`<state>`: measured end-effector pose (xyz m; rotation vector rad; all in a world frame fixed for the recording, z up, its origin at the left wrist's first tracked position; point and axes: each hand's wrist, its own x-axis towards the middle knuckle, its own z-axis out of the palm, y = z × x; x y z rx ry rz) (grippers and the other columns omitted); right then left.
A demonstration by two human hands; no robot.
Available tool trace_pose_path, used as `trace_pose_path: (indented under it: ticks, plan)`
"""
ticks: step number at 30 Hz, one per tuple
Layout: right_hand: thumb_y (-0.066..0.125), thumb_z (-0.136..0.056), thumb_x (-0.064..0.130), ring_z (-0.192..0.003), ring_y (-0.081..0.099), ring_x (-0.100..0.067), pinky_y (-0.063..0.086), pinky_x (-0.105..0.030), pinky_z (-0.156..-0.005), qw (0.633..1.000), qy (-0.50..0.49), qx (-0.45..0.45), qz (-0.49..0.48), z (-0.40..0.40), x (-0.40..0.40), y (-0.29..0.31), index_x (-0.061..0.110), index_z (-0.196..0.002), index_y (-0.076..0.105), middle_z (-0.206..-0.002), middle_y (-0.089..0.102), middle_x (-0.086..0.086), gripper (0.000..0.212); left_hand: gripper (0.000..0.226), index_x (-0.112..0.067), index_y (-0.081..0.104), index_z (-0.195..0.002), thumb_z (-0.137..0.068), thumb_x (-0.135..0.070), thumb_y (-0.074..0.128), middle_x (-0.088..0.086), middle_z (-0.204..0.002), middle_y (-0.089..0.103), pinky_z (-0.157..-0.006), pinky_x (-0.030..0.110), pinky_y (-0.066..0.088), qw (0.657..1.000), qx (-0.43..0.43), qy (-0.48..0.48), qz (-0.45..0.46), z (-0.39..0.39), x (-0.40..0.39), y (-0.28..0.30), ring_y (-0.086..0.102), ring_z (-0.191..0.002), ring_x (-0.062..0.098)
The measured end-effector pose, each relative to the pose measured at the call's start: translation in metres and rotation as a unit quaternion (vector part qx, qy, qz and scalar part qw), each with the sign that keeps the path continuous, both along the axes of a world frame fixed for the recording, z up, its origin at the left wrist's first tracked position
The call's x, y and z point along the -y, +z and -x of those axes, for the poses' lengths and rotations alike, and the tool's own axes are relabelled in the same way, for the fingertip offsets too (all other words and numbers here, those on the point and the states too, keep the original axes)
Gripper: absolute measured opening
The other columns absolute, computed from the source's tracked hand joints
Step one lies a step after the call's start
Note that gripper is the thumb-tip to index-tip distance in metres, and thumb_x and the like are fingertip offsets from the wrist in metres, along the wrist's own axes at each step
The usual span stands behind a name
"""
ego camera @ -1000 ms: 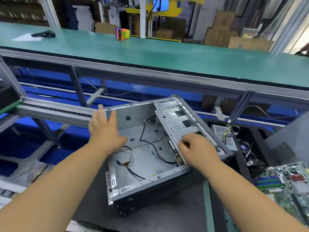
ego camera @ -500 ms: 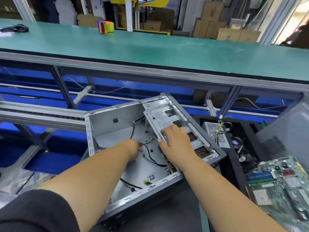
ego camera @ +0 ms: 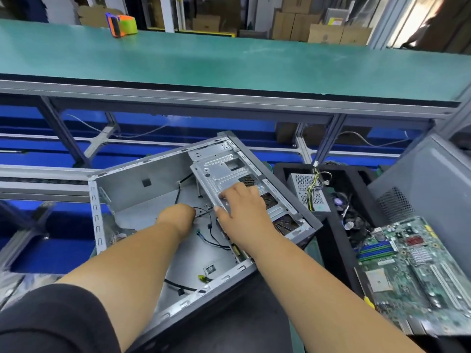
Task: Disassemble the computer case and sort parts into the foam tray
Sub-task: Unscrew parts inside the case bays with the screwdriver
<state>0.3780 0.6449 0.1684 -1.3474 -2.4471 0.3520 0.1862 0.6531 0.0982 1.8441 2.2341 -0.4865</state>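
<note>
The open grey computer case (ego camera: 132, 197) lies on its side in front of me, with loose black cables (ego camera: 211, 233) on its floor. My left hand (ego camera: 178, 217) reaches down inside the case next to the cables; its fingers are hidden behind the wrist. My right hand (ego camera: 242, 210) lies on the metal drive cage (ego camera: 219, 169) at the case's right side, fingers on top and thumb at its near edge. The black foam tray (ego camera: 328, 233) stands to the right, holding a power supply (ego camera: 303, 187) and a green motherboard (ego camera: 407, 271).
A grey side panel (ego camera: 433, 179) leans at the far right. A green-topped bench (ego camera: 229, 59) runs across the back with an orange and green tape dispenser (ego camera: 121, 24) on it. Aluminium frame rails (ego camera: 43, 184) pass left of the case.
My left hand left the case's left wall and went down inside among the cables. My right hand slid up along the drive cage. The last half second shows little movement.
</note>
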Motion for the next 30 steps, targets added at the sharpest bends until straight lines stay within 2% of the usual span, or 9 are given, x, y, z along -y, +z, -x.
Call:
trace_pose_path:
  ticks: [3,8,11,13,16,21,24,27,30]
  plan:
    - [0.046,-0.099,0.045,-0.111,0.038,-0.023,0.038,-0.039,-0.096,1.000,-0.001,-0.002,-0.002,0.000,0.000,-0.001,0.019,-0.125,0.055,-0.127,0.047,0.001,0.038,0.020,-0.019,0.059,-0.093,-0.087,-0.002,0.049,0.003,-0.096,0.061,-0.080,0.038,0.055,1.000,-0.006,-0.003,0.007,-0.001,0.000,-0.002,0.061,-0.090,0.027]
    - [0.047,-0.099,0.045,-0.109,0.038,-0.022,0.039,-0.039,-0.094,1.000,-0.001,-0.008,0.000,0.001,-0.001,-0.003,0.019,-0.124,0.055,-0.126,0.047,0.002,0.037,0.016,-0.017,0.065,-0.103,-0.089,-0.012,0.058,0.003,-0.101,0.062,-0.082,0.036,0.053,0.998,0.000,0.008,0.064,-0.006,0.002,0.018,0.061,-0.097,0.026]
    - [0.046,-0.099,0.045,-0.110,0.038,-0.022,0.037,-0.039,-0.095,1.000,0.001,-0.017,0.011,0.000,-0.001,-0.002,0.020,-0.124,0.056,-0.127,0.047,0.002,0.037,0.021,-0.013,0.068,-0.107,-0.092,-0.022,0.057,0.006,-0.107,0.067,-0.081,0.032,0.049,0.997,0.061,0.017,0.038,-0.005,0.008,0.048,0.061,-0.098,0.025]
    - [0.047,-0.099,0.043,-0.110,0.039,-0.021,0.037,-0.039,-0.096,0.999,0.002,-0.028,0.021,0.000,-0.001,-0.001,0.021,-0.124,0.057,-0.126,0.048,0.003,0.035,0.023,-0.011,0.070,-0.106,-0.094,-0.026,0.057,0.007,-0.106,0.069,-0.082,0.030,0.048,0.986,0.159,0.054,-0.011,-0.004,0.016,0.072,0.061,-0.096,0.024]
    - [0.053,-0.097,0.038,-0.111,0.046,-0.021,0.039,-0.040,-0.098,0.995,-0.015,-0.090,0.043,-0.002,0.000,0.005,0.024,-0.118,0.063,-0.119,0.056,0.005,0.027,0.018,-0.014,0.071,-0.091,-0.093,-0.030,0.063,0.001,-0.085,0.071,-0.069,0.026,0.049,0.917,0.365,0.131,-0.094,-0.005,0.033,0.105,0.062,-0.079,0.015]
    - [0.072,-0.085,0.034,-0.095,0.058,-0.003,0.046,-0.043,-0.095,0.954,-0.005,-0.287,0.082,-0.009,0.009,0.026,0.037,-0.099,0.068,-0.099,0.066,0.019,0.014,0.014,-0.016,0.067,-0.083,-0.094,-0.022,0.062,-0.006,-0.069,0.066,-0.064,0.024,0.042,0.751,0.612,0.205,-0.138,-0.029,0.055,0.142,0.059,-0.065,0.007]
    - [0.076,-0.081,0.036,-0.086,0.061,-0.003,0.050,-0.044,-0.090,0.938,0.015,-0.335,0.091,-0.019,0.013,0.043,0.040,-0.088,0.068,-0.088,0.068,0.021,0.011,0.014,-0.016,0.067,-0.082,-0.094,-0.023,0.063,-0.004,-0.070,0.064,-0.063,0.023,0.040,0.727,0.645,0.199,-0.129,-0.048,0.061,0.151,0.058,-0.064,0.006]
    - [0.077,-0.081,0.028,-0.080,0.062,-0.004,0.052,-0.044,-0.087,0.927,0.020,-0.360,0.100,-0.038,0.012,0.056,0.035,-0.082,0.071,-0.082,0.068,0.021,0.010,0.016,-0.017,0.066,-0.078,-0.093,-0.025,0.065,-0.005,-0.068,0.061,-0.062,0.021,0.041,0.701,0.670,0.204,-0.135,-0.071,0.062,0.155,0.057,-0.062,0.006]
    - [0.079,-0.079,0.027,-0.076,0.061,-0.004,0.052,-0.043,-0.085,0.930,0.006,-0.358,0.085,-0.067,0.009,0.060,0.034,-0.077,0.070,-0.078,0.067,0.021,0.012,0.019,-0.017,0.066,-0.074,-0.092,-0.024,0.066,-0.005,-0.066,0.062,-0.061,0.021,0.041,0.699,0.675,0.196,-0.133,-0.098,0.058,0.158,0.056,-0.059,0.006]
